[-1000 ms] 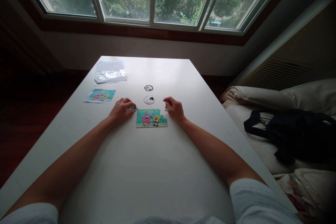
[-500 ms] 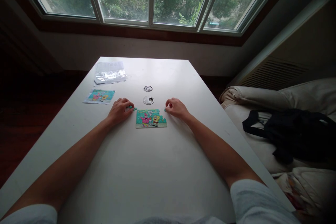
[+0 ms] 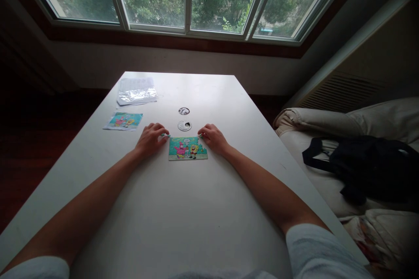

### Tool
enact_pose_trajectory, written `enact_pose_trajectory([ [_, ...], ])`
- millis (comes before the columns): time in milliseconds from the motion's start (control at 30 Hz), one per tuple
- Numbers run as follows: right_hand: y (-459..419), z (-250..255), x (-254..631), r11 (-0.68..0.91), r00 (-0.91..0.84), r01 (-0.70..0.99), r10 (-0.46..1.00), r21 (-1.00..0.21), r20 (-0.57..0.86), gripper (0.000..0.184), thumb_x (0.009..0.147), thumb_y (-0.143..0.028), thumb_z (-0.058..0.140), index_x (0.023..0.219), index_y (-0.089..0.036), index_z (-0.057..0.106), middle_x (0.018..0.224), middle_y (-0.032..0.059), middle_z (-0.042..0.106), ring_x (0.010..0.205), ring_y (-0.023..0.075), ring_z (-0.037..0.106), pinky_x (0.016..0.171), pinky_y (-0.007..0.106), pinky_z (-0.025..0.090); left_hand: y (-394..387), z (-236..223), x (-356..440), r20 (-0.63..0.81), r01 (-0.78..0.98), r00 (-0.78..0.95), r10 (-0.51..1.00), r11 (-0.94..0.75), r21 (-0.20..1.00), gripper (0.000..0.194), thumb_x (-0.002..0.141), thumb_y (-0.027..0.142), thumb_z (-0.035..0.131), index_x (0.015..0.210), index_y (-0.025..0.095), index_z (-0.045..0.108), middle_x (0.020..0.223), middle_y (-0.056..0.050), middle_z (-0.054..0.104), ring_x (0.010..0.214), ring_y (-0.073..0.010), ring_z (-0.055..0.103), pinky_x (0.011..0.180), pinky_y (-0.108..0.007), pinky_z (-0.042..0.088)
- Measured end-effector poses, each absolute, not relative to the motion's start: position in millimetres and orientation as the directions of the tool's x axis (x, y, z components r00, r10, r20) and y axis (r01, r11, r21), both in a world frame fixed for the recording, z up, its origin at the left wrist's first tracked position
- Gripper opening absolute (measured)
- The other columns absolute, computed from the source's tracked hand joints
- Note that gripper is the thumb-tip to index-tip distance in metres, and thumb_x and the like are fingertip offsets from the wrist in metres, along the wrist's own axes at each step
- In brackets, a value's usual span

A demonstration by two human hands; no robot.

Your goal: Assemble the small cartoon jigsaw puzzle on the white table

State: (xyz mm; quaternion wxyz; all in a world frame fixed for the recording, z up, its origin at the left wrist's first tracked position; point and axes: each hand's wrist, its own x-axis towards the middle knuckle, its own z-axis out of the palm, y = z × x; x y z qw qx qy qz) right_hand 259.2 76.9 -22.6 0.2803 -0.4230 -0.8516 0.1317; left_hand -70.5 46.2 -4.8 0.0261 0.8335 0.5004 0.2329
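A small cartoon jigsaw puzzle (image 3: 186,151) in teal and pink lies on the white table, with a stepped gap at its upper right. My right hand (image 3: 213,138) is at that gap, its thumb and index finger pinching a small teal puzzle piece (image 3: 200,135). At the puzzle's upper left corner rests my left hand (image 3: 151,140). Its fingers are curled closed over teal puzzle pieces (image 3: 165,135), which are mostly covered by the fingertips.
A printed picture sheet (image 3: 124,120) matching the puzzle lies left, with papers in a clear plastic sleeve (image 3: 136,91) behind it. Two round discs (image 3: 184,126) sit beyond the puzzle. A dark bag (image 3: 369,165) lies on the sofa (image 3: 294,139) at the right.
My right hand has moved left with the puzzle piece, up to the puzzle's upper right edge. My left hand has shifted slightly right, covering more of the loose pieces.
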Motion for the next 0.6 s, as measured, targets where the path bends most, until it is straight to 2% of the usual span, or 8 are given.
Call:
enact_pose_trajectory([
  [133,77.9,-17.6,263.1,0.559,-0.434,0.659,0.829,-0.504,0.352,0.015,0.094,-0.017,0.059,0.098,-0.023,0.072,0.095,0.0046,0.066,0.091,0.0197,0.057,0.081,0.032,0.045,35.7,0.0,-52.7,0.346,0.738,0.522,0.780,-0.616,0.274,0.022,0.097,0.034,0.057,0.110,0.027,0.073,0.122,-0.006,0.068,0.116,-0.0276,0.056,0.099,-0.047,0.044],
  [267,77.5,-9.1,267.4,0.564,-0.458,0.694,0.826,-0.448,0.329,0.008,0.090,-0.024,0.067,0.095,-0.023,0.073,0.096,0.0053,0.064,0.096,0.0210,0.056,0.084,0.032,0.044,27.7,2.4,-38.7,0.295,0.619,0.670,0.681,-0.733,0.282,0.032,0.098,0.040,0.058,0.129,0.033,0.068,0.143,-0.004,0.061,0.135,-0.0282,0.049,0.112,-0.047,0.040],
  [400,76.7,-1.7,271.2,0.587,-0.526,0.691,0.809,-0.423,0.263,0.014,0.088,-0.030,0.072,0.101,-0.024,0.074,0.103,0.0065,0.063,0.100,0.0223,0.055,0.086,0.033,0.044,27.5,1.1,-37.8,0.254,0.610,0.691,0.677,-0.734,0.298,0.039,0.098,0.047,0.059,0.135,0.034,0.065,0.144,-0.005,0.061,0.136,-0.0287,0.049,0.116,-0.048,0.038],
  [600,78.4,1.1,272.0,0.596,-0.558,0.696,0.800,-0.401,0.220,0.015,0.090,-0.029,0.071,0.104,-0.023,0.072,0.106,0.0083,0.063,0.103,0.0239,0.054,0.090,0.035,0.043,29.8,0.9,-41.5,0.240,0.624,0.670,0.702,-0.709,0.330,0.037,0.097,0.042,0.059,0.133,0.035,0.066,0.143,-0.005,0.061,0.134,-0.0285,0.050,0.116,-0.049,0.037],
])
